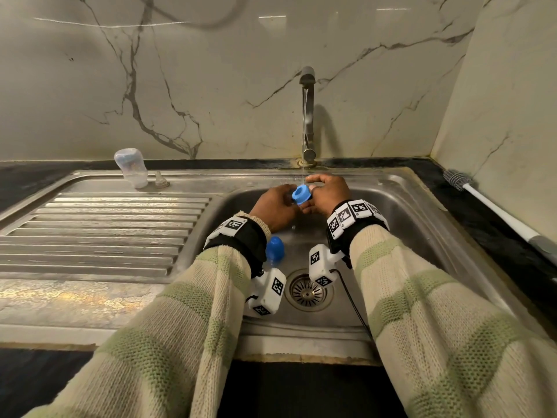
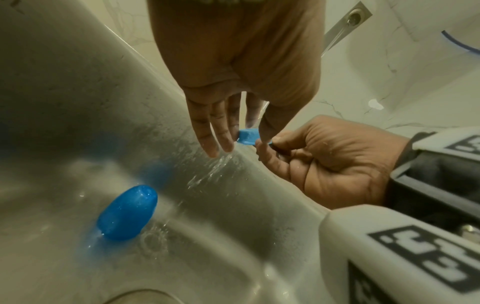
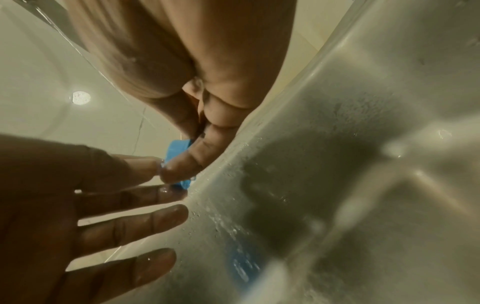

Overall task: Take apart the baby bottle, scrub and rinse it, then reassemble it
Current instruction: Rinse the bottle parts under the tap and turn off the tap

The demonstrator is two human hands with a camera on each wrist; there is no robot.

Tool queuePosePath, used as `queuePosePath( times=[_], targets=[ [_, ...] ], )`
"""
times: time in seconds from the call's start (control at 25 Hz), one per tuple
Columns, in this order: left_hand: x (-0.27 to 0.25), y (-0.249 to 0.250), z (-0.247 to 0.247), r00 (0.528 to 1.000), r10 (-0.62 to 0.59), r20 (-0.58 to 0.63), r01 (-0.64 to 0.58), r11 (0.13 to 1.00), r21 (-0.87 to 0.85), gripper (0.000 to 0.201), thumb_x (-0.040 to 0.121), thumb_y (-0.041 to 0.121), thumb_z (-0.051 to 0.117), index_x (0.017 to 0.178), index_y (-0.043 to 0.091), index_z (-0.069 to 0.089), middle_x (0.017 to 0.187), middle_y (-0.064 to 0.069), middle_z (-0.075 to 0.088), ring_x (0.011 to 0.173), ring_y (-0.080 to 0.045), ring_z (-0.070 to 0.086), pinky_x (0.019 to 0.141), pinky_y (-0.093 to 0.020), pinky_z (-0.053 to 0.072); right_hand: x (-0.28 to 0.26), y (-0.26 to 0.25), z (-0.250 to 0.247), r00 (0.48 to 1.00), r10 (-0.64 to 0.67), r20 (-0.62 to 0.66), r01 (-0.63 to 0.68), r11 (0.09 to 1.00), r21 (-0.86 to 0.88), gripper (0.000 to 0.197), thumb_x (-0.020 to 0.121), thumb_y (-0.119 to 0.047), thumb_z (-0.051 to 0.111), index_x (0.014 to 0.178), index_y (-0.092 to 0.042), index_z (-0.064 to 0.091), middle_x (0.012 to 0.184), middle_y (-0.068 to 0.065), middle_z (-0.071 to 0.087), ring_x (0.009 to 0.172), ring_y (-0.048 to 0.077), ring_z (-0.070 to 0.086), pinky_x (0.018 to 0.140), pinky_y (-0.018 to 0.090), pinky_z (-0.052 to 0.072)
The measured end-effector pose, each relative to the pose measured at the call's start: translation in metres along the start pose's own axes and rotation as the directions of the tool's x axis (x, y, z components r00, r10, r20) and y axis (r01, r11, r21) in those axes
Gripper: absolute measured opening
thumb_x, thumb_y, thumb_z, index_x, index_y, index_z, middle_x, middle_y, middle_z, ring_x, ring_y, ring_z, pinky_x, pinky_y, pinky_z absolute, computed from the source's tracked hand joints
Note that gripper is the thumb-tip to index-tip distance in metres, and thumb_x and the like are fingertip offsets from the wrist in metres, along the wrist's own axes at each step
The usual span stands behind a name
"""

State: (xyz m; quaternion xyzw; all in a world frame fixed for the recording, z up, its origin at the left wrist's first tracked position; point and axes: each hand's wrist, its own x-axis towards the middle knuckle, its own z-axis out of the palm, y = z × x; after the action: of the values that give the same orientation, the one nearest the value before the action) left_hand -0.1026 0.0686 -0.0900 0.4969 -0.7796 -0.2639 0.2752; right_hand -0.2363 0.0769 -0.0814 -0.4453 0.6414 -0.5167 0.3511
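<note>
Both hands meet under the tap (image 1: 307,86), where we hold the blue ring (image 1: 300,195) tilted into the thin stream so water runs through its opening. Our left hand (image 1: 275,206) pinches the ring's near edge, its other fingers spread clear; our right hand (image 1: 328,193) curls round the far side to steady it. Our bottle (image 1: 131,168) stands inverted on the drainboard (image 1: 99,224), likely to drain, the teat (image 1: 161,180) beside it. Our cap (image 1: 275,248) lies in the sink (image 1: 401,206), probably next for rinsing.
</note>
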Motion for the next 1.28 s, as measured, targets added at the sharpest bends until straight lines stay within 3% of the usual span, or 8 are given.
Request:
queuePosePath(
  times=[0.24, 0.56, 0.68, 0.8, 0.92, 1.0, 1.16, 1.28],
  targets=[
    [0.002, -0.003, 0.001, 1.0, 0.003, 0.014, -0.003, 1.0, -0.005, 0.041, 0.092, 0.019, 0.066, 0.132, 0.014, 0.062, 0.116, -0.001, 0.069, 0.103, -0.016, 0.063, 0.1, -0.035, 0.049, -0.001, -0.001, -0.003, 0.994, 0.067, 0.082, -0.068, 0.998, 0.011, 0.024, 0.095, -0.002, 0.05, 0.113, 0.002, 0.065, 0.107, 0.024, 0.068, 0.085, 0.031, 0.071, 0.067, 0.036, 0.06],
    [0.001, -0.005, 0.0, 0.997, 0.076, -0.002, -0.076, 0.996, 0.056, 0.024, 0.092, 0.017, 0.064, 0.116, 0.015, 0.07, 0.11, -0.005, 0.071, 0.097, -0.016, 0.064, 0.091, -0.029, 0.049, 0.006, 0.017, -0.002, 0.993, 0.097, 0.073, -0.086, 0.986, -0.143, 0.018, 0.087, -0.012, 0.071, 0.092, -0.011, 0.054, 0.079, 0.016, 0.066, 0.055, 0.023, 0.061, 0.055, 0.036, 0.057],
    [0.0, -0.004, 0.0, 0.998, 0.058, 0.007, -0.058, 0.998, 0.023, 0.033, 0.093, 0.016, 0.064, 0.125, 0.015, 0.067, 0.125, -0.005, 0.068, 0.11, -0.016, 0.062, 0.098, -0.029, 0.046, 0.003, 0.02, -0.005, 0.984, 0.066, 0.166, -0.001, 0.933, -0.36, 0.025, 0.084, -0.016, 0.074, 0.101, -0.011, 0.056, 0.083, 0.015, 0.067, 0.061, 0.024, 0.062, 0.059, 0.038, 0.056],
    [0.001, -0.007, -0.001, 0.999, 0.034, -0.012, -0.033, 0.998, 0.059, 0.029, 0.093, 0.01, 0.06, 0.121, 0.013, 0.07, 0.123, -0.006, 0.069, 0.103, -0.012, 0.062, 0.101, -0.032, 0.049, -0.001, 0.021, -0.004, 0.972, -0.004, 0.236, 0.113, 0.885, -0.452, 0.027, 0.083, -0.021, 0.075, 0.103, -0.014, 0.059, 0.087, 0.011, 0.068, 0.065, 0.023, 0.063, 0.053, 0.031, 0.053],
    [0.002, -0.007, -0.002, 0.999, 0.014, -0.039, -0.012, 0.999, 0.04, 0.027, 0.092, 0.006, 0.062, 0.116, 0.011, 0.072, 0.119, -0.006, 0.071, 0.1, -0.013, 0.065, 0.1, -0.035, 0.052, 0.0, 0.018, -0.003, 0.955, -0.073, 0.289, 0.223, 0.817, -0.532, 0.023, 0.083, -0.019, 0.073, 0.103, -0.009, 0.066, 0.095, 0.015, 0.07, 0.078, 0.028, 0.066, 0.069, 0.037, 0.056],
    [0.003, -0.007, -0.002, 0.999, 0.007, -0.042, -0.007, 1.0, 0.021, 0.024, 0.092, 0.006, 0.062, 0.112, 0.012, 0.073, 0.114, -0.005, 0.072, 0.097, -0.014, 0.067, 0.096, -0.036, 0.055, 0.004, 0.02, -0.004, 0.963, -0.098, 0.253, 0.23, 0.787, -0.573, 0.028, 0.079, -0.025, 0.077, 0.099, -0.008, 0.07, 0.095, 0.014, 0.071, 0.082, 0.027, 0.066, 0.079, 0.04, 0.056],
    [0.006, -0.014, -0.001, 0.998, -0.02, -0.06, 0.027, 0.994, 0.105, 0.02, 0.097, 0.013, 0.056, 0.103, 0.008, 0.074, 0.103, -0.007, 0.073, 0.089, -0.016, 0.066, 0.087, -0.028, 0.051, 0.008, 0.024, -0.016, 0.992, -0.016, 0.128, 0.102, 0.707, -0.699, 0.044, 0.07, -0.037, 0.083, 0.097, -0.006, 0.067, 0.092, 0.009, 0.07, 0.083, 0.026, 0.067, 0.079, 0.038, 0.056],
    [0.008, -0.017, 0.0, 0.998, -0.057, -0.041, 0.062, 0.986, 0.156, 0.022, 0.096, 0.016, 0.057, 0.096, 0.004, 0.075, 0.099, -0.014, 0.074, 0.093, -0.023, 0.069, 0.083, -0.03, 0.051, 0.005, 0.023, -0.023, 0.994, -0.108, 0.025, 0.097, 0.741, -0.665, 0.041, 0.07, -0.033, 0.084, 0.097, -0.008, 0.065, 0.093, 0.004, 0.068, 0.085, 0.024, 0.064, 0.078, 0.034, 0.054]
  ],
)
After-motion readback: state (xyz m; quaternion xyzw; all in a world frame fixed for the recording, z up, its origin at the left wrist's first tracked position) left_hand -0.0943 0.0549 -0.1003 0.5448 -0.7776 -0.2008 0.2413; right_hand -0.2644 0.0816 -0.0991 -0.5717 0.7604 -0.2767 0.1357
